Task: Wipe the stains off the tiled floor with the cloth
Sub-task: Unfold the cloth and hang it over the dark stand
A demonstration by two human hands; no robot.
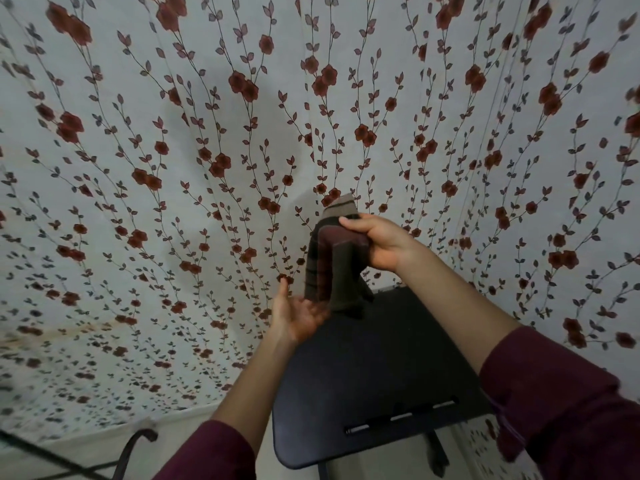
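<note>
Here, a pale curtain [173, 150] printed with red flowers and dark leafy vines fills nearly the whole view, hanging behind everything else. Below it, at the lower middle, sits a dark chair seat [363, 375] with three narrow slots near its close edge; a curved dark metal piece [133, 448] shows at the bottom left. Both forearms reach forward out of maroon sleeves [561, 410]. The cloth [332, 268], dark with maroon and tan stripes, hangs in the air above the far end of the chair seat, in front of the curtain. The right hand [377, 240] grips its upper part, fingers curled round the bunched fabric. The left hand [298, 313] is spread palm-up just under the cloth's lower end, fingers relaxed and blurred where they meet it.
</note>
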